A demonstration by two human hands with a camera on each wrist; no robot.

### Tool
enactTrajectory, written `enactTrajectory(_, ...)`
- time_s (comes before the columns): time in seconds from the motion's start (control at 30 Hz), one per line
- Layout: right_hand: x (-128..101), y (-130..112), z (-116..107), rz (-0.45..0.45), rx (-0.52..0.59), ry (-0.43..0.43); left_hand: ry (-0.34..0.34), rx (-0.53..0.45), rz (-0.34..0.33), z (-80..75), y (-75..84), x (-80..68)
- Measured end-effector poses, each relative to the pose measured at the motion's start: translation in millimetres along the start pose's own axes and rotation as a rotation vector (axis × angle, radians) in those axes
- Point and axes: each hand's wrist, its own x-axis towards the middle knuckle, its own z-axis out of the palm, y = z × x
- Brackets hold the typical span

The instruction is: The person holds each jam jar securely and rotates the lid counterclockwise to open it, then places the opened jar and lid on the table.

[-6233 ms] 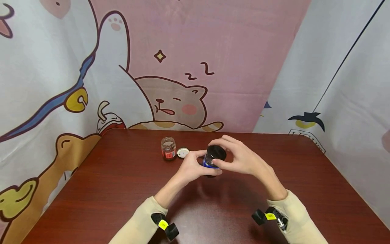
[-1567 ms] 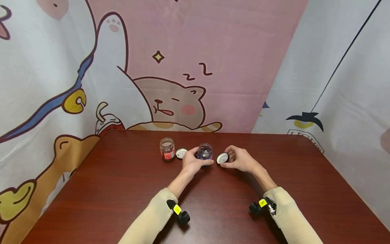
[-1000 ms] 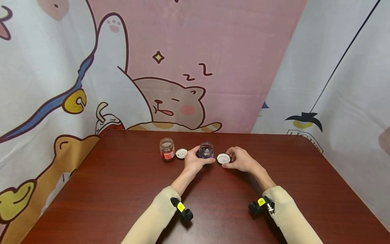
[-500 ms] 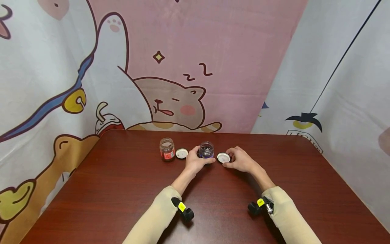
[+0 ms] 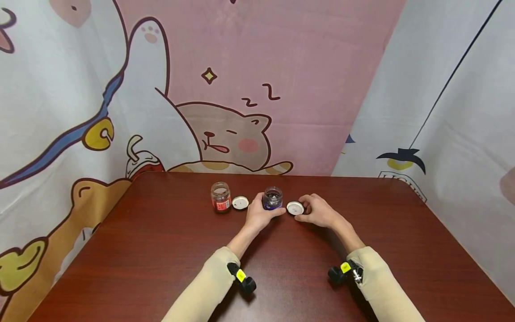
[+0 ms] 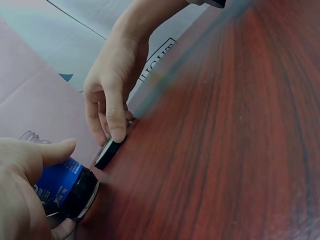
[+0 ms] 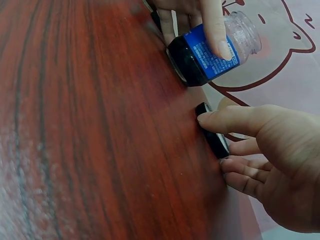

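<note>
Your left hand [image 5: 257,215] grips the open blue-labelled jar [image 5: 272,198] at the table's [image 5: 161,250] far middle, your right hand [image 5: 318,212] pinches its lid [image 5: 295,208] just right, so a careless nudge could tip the jar.

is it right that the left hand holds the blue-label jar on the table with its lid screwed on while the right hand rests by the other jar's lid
Not quite. The blue-label jar is open: its lid lies upside down on the table under the fingers of the right hand, as the head view shows. The left hand does hold the jar on the table.
</note>
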Motion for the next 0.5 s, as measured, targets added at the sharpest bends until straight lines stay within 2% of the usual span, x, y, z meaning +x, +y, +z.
enactTrajectory(0.33, -2.5, -5.2, -3.0, 0.001, 0.004, -0.02, 0.013, 0.024, 0.056, -4.0, 0.0, -0.6)
enactTrajectory(0.5, -3.8, -10.5, -4.2, 0.028, -0.017, 0.027, 0.015, 0.028, 0.089, -7.0, 2.1, -3.1)
